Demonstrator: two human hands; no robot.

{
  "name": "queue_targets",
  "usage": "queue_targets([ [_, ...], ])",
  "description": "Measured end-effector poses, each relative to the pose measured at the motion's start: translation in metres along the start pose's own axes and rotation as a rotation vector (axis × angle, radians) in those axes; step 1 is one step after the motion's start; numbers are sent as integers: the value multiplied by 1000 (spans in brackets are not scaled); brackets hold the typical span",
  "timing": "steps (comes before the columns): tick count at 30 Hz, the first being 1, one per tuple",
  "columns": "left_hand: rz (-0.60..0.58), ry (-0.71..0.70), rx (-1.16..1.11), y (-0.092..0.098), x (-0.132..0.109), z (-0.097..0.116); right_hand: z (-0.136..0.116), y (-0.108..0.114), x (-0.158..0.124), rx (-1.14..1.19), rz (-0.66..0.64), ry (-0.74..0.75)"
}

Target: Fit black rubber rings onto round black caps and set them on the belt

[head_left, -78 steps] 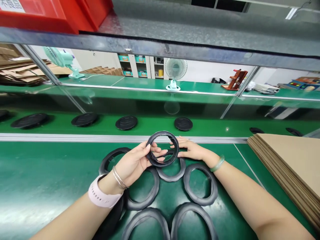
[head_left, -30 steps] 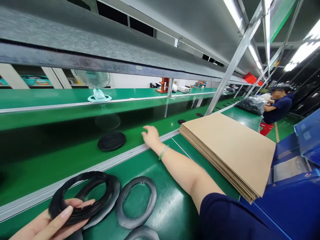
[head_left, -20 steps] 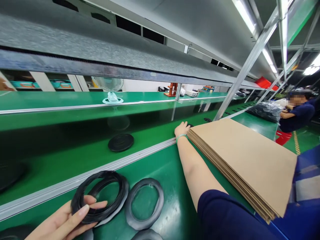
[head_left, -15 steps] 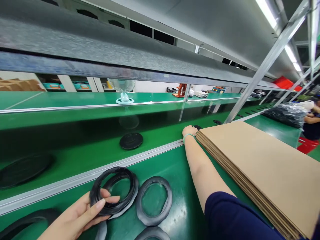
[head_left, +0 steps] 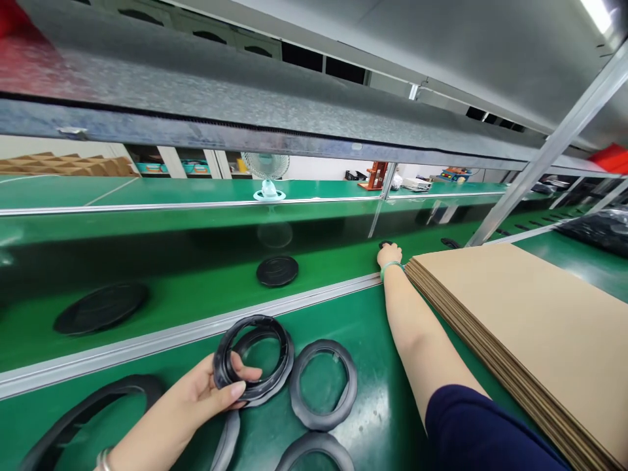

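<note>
My left hand (head_left: pixel 210 396) pinches a black rubber-like ring (head_left: pixel 254 360), apparently of more than one layer, between thumb and fingers. It is tilted just above the green tabletop. Beside it lies a grey-black flat ring (head_left: pixel 324 386), with another ring (head_left: pixel 316 451) nearer me. My right arm is stretched out over the metal rail. At its end, on the green belt, my right hand (head_left: pixel 390 254) has its fingers bent over a black disc (head_left: pixel 385 244), mostly hidden behind the hand. A larger black ring (head_left: pixel 93 409) lies left of my left forearm.
A stack of brown cardboard sheets (head_left: pixel 530 327) stands close to my right arm. More black discs, one nearby (head_left: pixel 277 270) and one further left (head_left: pixel 101 309), rest on the belt. A metal post (head_left: pixel 544 150) slants at right; a shelf beam (head_left: pixel 275 140) crosses above.
The view has turned slightly left, so things sit further right. The black disc at my right hand now shows at its far left side instead of its right. My left hand still holds the ring.
</note>
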State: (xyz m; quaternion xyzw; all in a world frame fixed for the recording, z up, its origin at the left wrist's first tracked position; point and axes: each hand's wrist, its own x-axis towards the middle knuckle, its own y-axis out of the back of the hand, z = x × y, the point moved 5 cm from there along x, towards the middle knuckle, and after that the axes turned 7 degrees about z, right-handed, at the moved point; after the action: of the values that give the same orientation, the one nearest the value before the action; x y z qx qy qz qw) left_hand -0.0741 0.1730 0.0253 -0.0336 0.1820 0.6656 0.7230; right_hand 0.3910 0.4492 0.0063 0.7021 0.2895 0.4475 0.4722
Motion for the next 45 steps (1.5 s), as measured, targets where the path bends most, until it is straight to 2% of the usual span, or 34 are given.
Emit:
queue_targets([
  [3, -4, -22, -28, -1, 1, 0, -6, -8, 2, 26, 28, 34],
  [6, -9, -42, -78, -1, 5, -8, -6, -14, 4, 58, 42, 59],
  [10, -25, -79, -104, -1, 8, -17, 0, -19, 12, 110, -6, 79],
  [18, -36, -78, -37, -3, 5, -5, -12, -17, 11, 265, 28, 246],
  [22, -51, -96, -15, -3, 3, -5, -13, -20, 7, 306, -45, 305],
  [28, -44, -81, -31, -2, 6, -13, -20, -22, 10, 296, -100, 210],
  [34, 23, -94, -106, -4, 2, -10, -25, -9, -2, 284, -114, 69],
  [37, 69, -84, -127, -3, 0, -5, -39, 2, -9, 349, -81, 87],
  [40, 121, -106, -161, -1, -1, 0, -81, 30, -29, 500, -14, 197],
  [42, 154, -120, -199, 1, -1, 1, -118, 65, -60, 688, 49, 314],
  [45, 181, -134, -276, 2, -2, 2, -165, 138, -137, 1184, 143, 653],
])
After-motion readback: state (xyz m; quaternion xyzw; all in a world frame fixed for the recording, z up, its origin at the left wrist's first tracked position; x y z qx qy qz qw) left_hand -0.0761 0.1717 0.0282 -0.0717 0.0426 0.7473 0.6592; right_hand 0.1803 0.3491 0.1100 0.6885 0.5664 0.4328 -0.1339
